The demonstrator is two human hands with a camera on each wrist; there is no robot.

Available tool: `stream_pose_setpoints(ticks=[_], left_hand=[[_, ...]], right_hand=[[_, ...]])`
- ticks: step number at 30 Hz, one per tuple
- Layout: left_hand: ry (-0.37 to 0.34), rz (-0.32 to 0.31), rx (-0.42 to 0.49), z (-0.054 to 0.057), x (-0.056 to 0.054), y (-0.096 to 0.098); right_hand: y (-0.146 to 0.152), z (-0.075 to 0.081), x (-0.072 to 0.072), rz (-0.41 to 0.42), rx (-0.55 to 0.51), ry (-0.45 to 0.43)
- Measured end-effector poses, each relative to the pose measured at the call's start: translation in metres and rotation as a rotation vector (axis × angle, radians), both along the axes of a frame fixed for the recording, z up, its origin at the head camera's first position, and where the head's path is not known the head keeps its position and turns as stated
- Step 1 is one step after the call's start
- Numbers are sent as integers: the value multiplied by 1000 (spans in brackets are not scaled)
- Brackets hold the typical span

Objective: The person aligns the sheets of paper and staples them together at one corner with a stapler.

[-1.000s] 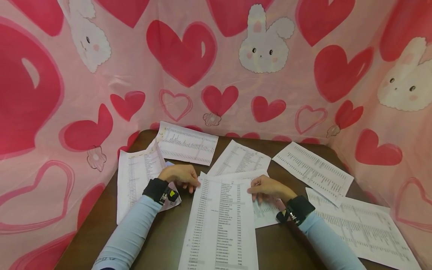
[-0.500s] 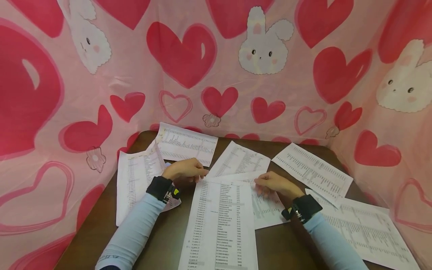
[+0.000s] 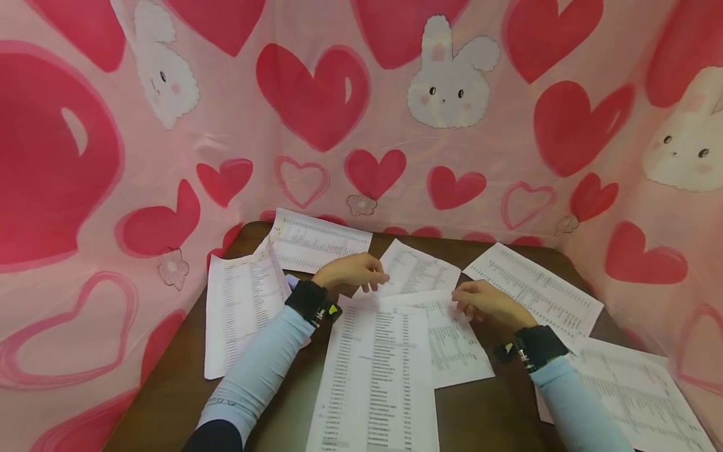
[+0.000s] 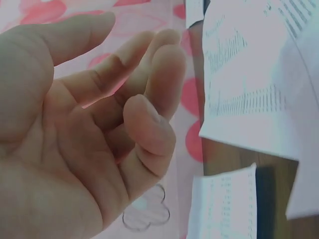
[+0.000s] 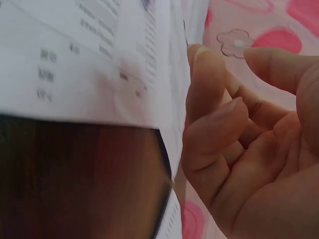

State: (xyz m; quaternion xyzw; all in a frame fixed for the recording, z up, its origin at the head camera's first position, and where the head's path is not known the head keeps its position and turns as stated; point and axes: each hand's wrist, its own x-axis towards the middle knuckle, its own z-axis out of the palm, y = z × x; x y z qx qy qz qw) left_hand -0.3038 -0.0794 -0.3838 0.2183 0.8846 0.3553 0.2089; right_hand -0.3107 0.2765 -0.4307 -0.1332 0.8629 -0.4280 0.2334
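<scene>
A long printed sheet of paper (image 3: 375,383) lies at the front middle of the table, its rows of text facing me. My left hand (image 3: 350,273) hovers past its top edge, near another printed sheet (image 3: 420,267) behind it. In the left wrist view the fingers (image 4: 164,74) bend loosely and hold nothing. To the right, my right hand (image 3: 488,301) is above a sheet (image 3: 460,351) that sticks out from beneath the long one. The right wrist view shows its fingers (image 5: 207,79) loosely bent beside the paper, gripping nothing.
A creased sheet (image 3: 240,320) lies at the left, with another sheet (image 3: 322,238) behind it. At the right are two overlapping sheets, one farther back (image 3: 536,282) and one nearer (image 3: 638,389). A pink heart-patterned curtain (image 3: 316,125) encloses the brown table (image 3: 474,420).
Both hands have let go of the long sheet's top corners and moved away from it, up and to the right. The sheet stays on the table. The head view has shifted slightly.
</scene>
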Motion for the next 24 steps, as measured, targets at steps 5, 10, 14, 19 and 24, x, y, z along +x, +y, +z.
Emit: stream_pose_setpoints(ticks=[5, 10, 14, 19, 24], left_hand=[[62, -48, -23, 3, -10, 26], [44, -64, -47, 2, -15, 45], [40, -71, -42, -3, -19, 62], [71, -60, -67, -10, -25, 83], [157, -46, -163, -21, -27, 93]], right_hand=[[14, 4, -2, -14, 49, 44], [22, 3, -2, -47, 64, 59], [31, 1, 3, -56, 46, 44], [42, -4, 8, -79, 50, 11], [43, -11, 12, -92, 74, -13]])
